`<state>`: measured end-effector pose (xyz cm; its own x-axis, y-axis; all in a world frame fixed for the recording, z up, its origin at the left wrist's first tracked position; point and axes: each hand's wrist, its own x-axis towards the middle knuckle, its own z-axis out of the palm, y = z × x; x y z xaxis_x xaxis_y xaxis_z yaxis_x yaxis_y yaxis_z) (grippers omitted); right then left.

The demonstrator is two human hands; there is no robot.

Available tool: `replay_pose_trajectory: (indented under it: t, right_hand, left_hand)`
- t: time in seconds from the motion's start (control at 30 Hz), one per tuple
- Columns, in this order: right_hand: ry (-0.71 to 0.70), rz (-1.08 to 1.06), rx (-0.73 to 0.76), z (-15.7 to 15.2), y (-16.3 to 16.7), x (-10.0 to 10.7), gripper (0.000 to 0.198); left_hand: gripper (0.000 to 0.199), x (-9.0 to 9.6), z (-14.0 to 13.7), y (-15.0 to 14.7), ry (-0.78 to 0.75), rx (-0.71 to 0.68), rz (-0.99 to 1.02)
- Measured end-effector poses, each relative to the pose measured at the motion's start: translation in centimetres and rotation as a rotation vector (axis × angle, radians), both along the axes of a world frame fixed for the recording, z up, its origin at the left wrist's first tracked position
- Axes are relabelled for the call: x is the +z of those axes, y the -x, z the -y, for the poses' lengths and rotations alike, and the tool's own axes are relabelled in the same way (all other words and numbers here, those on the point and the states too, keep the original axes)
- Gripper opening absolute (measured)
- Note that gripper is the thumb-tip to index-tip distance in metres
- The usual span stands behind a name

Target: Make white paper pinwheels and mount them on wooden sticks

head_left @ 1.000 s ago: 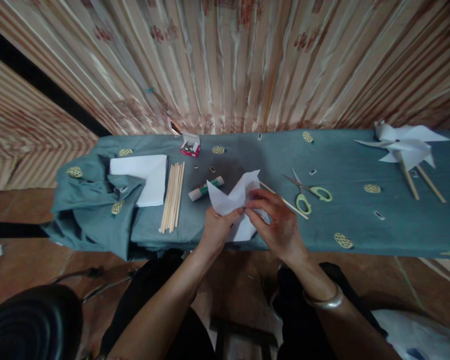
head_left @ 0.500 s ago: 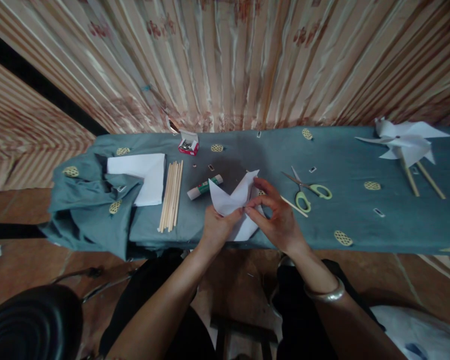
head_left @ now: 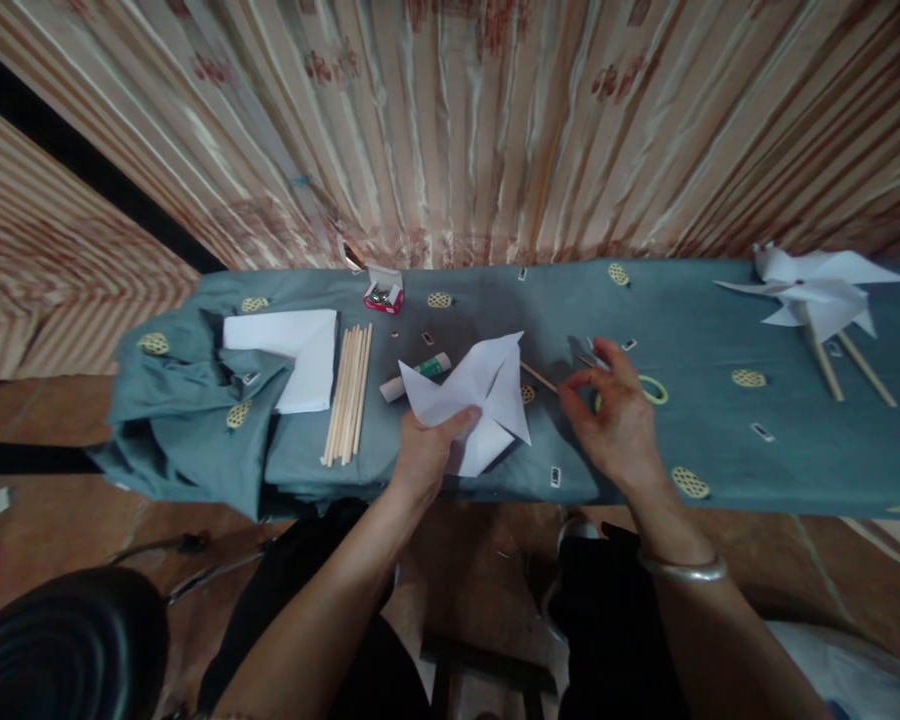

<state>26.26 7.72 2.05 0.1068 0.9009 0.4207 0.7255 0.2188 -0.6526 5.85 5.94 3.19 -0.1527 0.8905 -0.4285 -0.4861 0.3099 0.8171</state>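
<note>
The white paper pinwheel [head_left: 457, 388] with pointed blades is over the near middle of the worktop [head_left: 690, 330], which is covered by a grey-green cloth with yellow oval motifs; the left hand [head_left: 426, 448] grips it from the near left, thumb pressed on the paper close to its centre, the other fingers mostly hidden beneath; the right hand [head_left: 609, 412], just to the right, has thumb and forefinger pinched together on a thin, pale wooden stick [head_left: 538, 376], whose far end slants up to the pinwheel's right edge; a silver bangle [head_left: 682, 570] circles the right wrist; behind the right hand lies a pair of scissors with light green handles [head_left: 658, 388], partly covered by the fingers; just beyond the pinwheel's left blade is a white-and-green cylindrical tube [head_left: 433, 366], partly overlapped by the paper; farther left, a bundle of pale wooden sticks [head_left: 350, 395] lies side by side, with folded white paper [head_left: 311, 375] beside it on the left; at the far edge stands an open red-and-white cardboard box [head_left: 384, 292] with small shiny metal pieces inside; well to the right, other white paper pinwheels [head_left: 829, 285] overlap, two pale sticks pointing nearward; a striped beige curtain [head_left: 465, 140] hangs behind; a black round stool [head_left: 67, 640] stands at near left.
</note>
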Motion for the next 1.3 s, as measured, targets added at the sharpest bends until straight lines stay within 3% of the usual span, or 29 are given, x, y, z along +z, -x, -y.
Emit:
replay_pose_trajectory:
  t: [0.1,0.2,0.27,0.43,0.57,0.7,0.8,0.9,1.0,1.3]
  right_hand:
    - [-0.025,0.133,0.005,0.0,-0.3,-0.9,0.009]
    - [-0.039,0.074,0.003,0.3,0.3,-0.6,0.016]
    - [0.018,-0.111,0.026,0.4,1.0,0.0,0.023]
    - [0.326,-0.714,0.248,0.2,2.4,0.7,0.028]
    - [0.283,-0.845,0.201,-0.2,2.6,0.5,0.02]
    - [0.107,-0.679,0.136,0.2,2.9,1.3,0.011]
    - [-0.01,-0.367,0.06,1.4,3.2,2.8,0.008]
    - [-0.161,0.022,0.122,2.5,3.4,3.8,0.016]
    - [-0.249,0.257,0.206,3.0,3.5,3.8,0.025]
    - [-0.225,0.337,0.292,3.6,4.0,2.7,0.034]
  left_hand:
    - [0.039,-0.2,0.2,0.2,0.002,0.013,0.003]
    - [0.04,-0.1,0.3,0.3,0.001,-0.006,0.012]
    - [0.039,0.2,0.5,0.2,0.018,-0.022,0.025]
    - [0.04,1.0,0.6,-0.2,0.055,-0.039,0.055]
    - [0.041,0.9,0.7,-0.3,0.061,-0.05,0.017]
    - [0.037,0.5,0.7,-0.3,0.051,-0.069,-0.038]
    - [0.034,0.3,0.7,-0.3,0.022,-0.073,-0.093]
    - [0.029,0.1,0.7,-0.4,-0.014,-0.089,-0.138]
    - [0.026,0.1,0.7,-0.5,-0.031,-0.107,-0.138]
    - [0.027,0.4,0.7,-0.5,-0.016,-0.096,-0.087]
